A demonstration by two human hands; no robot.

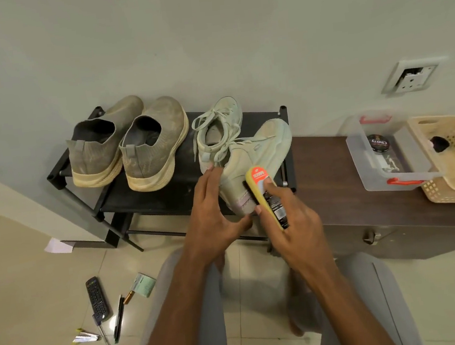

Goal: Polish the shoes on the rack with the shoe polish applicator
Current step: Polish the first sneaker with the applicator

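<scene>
The black shoe rack [166,196] stands against the wall with a brown cabinet just beside it on the right. On its top shelf sit a grey-brown pair of slip-on shoes [130,146] and a pale laced sneaker [217,128]; the matching sneaker [253,163] is tilted up at the front edge, heel toward the person. The left hand [211,216] steadies it, fingers spread along its side and thumb under the heel. The right hand [291,216] grips the yellow shoe polish applicator [262,188], fingers curled round its body, dark sponge edge pressed to the heel side. To do this step well, I judge the left hand should brace firmly while the applicator makes short, even, overlapping strokes with light pressure, so the knit takes polish evenly without blotches.
</scene>
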